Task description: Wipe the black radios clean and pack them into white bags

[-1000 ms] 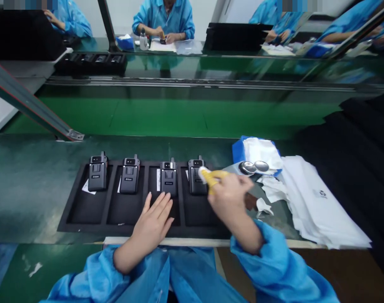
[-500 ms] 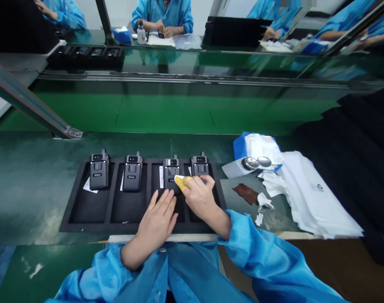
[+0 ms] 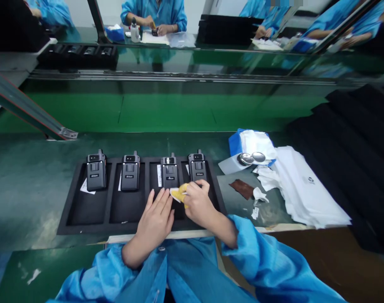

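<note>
1. Head view: the left hand (image 3: pixel 156 219) is lying flat, fingers extended, on the black tray (image 3: pixel 72 210) below the third device (image 3: pixel 169 172). The right hand (image 3: pixel 196 204) is pinching a small white slip (image 3: pixel 174 192) at that device's lower end.
2. Progress is looking partial: the four devices (image 3: pixel 96 172) are sitting slotted, none showing a finished mark.
3. The fingers are hiding the slip's contact.

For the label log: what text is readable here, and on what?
"Riton": small white print on the far-left device, same on the other three in the black tray.
Logo on the white sheets: too small to read.
Paper slips under the devices: illegible.
Wipe in right hand: no text.
</note>
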`<state>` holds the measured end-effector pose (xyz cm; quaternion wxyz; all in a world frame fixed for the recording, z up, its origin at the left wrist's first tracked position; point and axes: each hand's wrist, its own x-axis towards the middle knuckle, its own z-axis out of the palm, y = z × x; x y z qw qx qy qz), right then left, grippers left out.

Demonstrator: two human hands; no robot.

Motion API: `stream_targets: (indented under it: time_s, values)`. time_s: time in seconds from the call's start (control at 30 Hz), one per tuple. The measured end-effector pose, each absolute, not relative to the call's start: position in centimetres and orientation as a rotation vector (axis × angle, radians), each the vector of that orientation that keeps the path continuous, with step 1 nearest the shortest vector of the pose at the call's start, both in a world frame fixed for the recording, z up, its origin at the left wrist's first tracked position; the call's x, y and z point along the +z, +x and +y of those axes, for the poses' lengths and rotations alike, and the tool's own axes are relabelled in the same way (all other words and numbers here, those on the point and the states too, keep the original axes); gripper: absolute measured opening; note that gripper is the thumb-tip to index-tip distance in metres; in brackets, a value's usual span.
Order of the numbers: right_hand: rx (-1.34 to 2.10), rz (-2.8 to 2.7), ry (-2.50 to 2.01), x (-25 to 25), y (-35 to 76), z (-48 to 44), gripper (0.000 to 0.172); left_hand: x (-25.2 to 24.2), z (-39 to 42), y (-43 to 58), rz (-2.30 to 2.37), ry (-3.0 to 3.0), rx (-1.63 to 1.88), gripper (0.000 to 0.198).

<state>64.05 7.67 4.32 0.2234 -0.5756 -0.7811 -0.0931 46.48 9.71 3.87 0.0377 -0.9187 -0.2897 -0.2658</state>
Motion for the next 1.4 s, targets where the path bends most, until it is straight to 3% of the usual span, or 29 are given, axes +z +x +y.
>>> stream_targets:
  time_s: [0.13, 0.3, 0.67, 0.73, 0.9, 1.17, 1.4]
  values:
    - [-0.337, -1.918, -1.691, 5.5, 68.5, 6.2, 0.029, 4.0, 9.6, 46.5, -0.906, -2.829, -0.798, 0.030]
    - [-0.746, -1.300, -2.084, 6.2, 77.5, 6.1, 0.019, 3.9, 9.7, 46.4, -0.922, -2.871, -0.783, 0.035]
    - [-0.840, -1.309, -2.108, 5.0, 80.1, 6.2, 0.014, 4.1, 9.5, 46.3, -0.925, -2.895, -0.822, 0.033]
    - [-0.879, -1.344, -2.021, 5.4, 79.0, 7.1, 0.012, 4.6, 9.6, 45.6, -0.943, -2.881, -0.872, 0.031]
    - [-0.770, -1.663, -1.796, 7.3, 70.9, 11.5, 0.025, 5.3, 11.1, 41.5, -1.133, -2.687, -0.956, 0.033]
    - [-0.633, -2.156, -1.458, 7.9, 58.0, 18.8, 0.024, 4.2, 12.9, 37.9, -1.217, -2.636, -0.834, 0.038]
    - [-0.604, -2.331, -1.397, 7.5, 55.6, 21.1, 0.022, 4.2, 12.9, 38.2, -1.240, -2.634, -0.845, 0.034]
